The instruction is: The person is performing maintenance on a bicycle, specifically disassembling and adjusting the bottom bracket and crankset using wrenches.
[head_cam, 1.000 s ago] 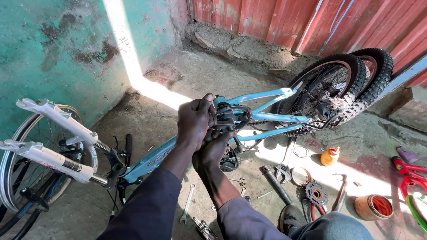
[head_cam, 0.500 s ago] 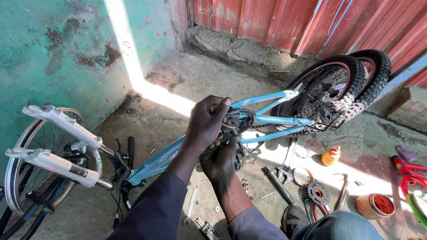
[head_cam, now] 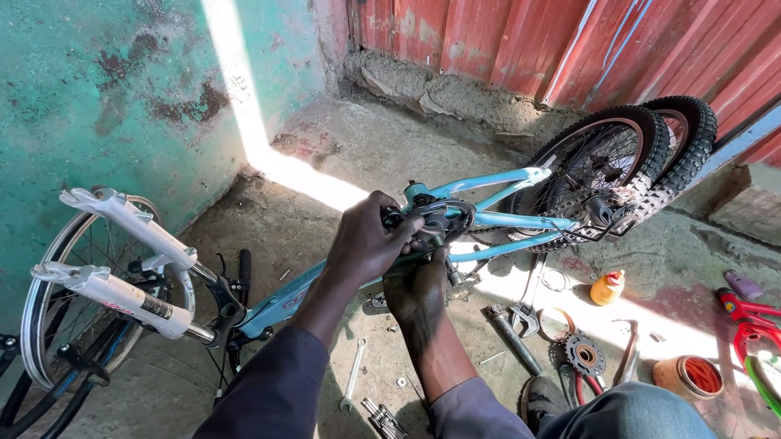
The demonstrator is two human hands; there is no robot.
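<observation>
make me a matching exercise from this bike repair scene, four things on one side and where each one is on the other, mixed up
Things:
1. white fork
2. orange bottle
3. left hand
4. spanner

Places:
A. on the floor between the person's two forearms
B. on top of the light blue frame at the crank
C. sticking up at the left, by the green wall
D. on the sunlit floor below the rear wheel

Pairs: 1-C, 2-D, 3-B, 4-A
</observation>
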